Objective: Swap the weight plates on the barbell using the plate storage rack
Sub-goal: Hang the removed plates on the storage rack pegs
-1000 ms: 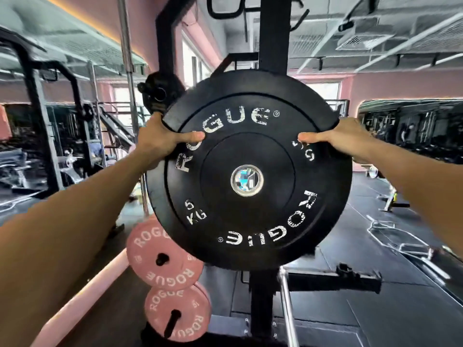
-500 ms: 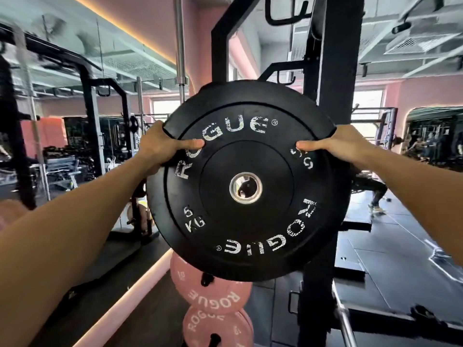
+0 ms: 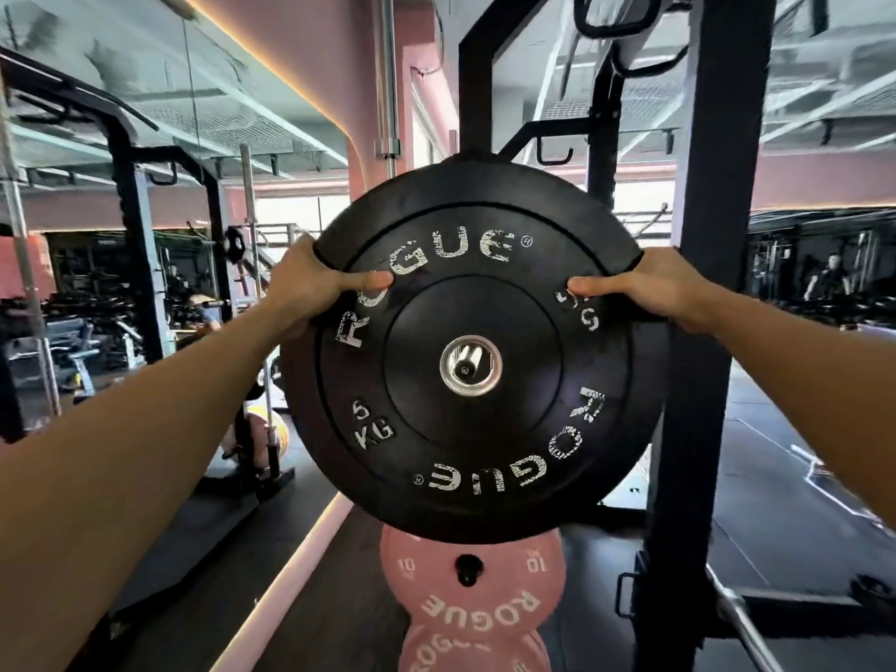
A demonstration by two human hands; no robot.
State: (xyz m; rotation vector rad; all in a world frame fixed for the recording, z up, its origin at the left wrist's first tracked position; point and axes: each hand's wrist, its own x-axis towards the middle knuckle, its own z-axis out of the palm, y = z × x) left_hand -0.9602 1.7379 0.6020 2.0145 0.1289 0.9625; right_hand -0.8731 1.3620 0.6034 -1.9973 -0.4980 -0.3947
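Fingers of the left hand (image 3: 310, 288) and right hand (image 3: 654, 291) clamp opposite upper edges of the round black 5 kg rubber plate (image 3: 470, 351), thumbs across its face, steadying its steel-ringed hole over a storage peg above the pink plates (image 3: 468, 589), seemingly for racking.

We face a gym with pink walls (image 3: 300, 55) at twelve o'clock, dark rubber floor (image 3: 776, 526) at four o'clock, bright windows (image 3: 286, 211) at eleven, black frames (image 3: 131, 186) at nine.
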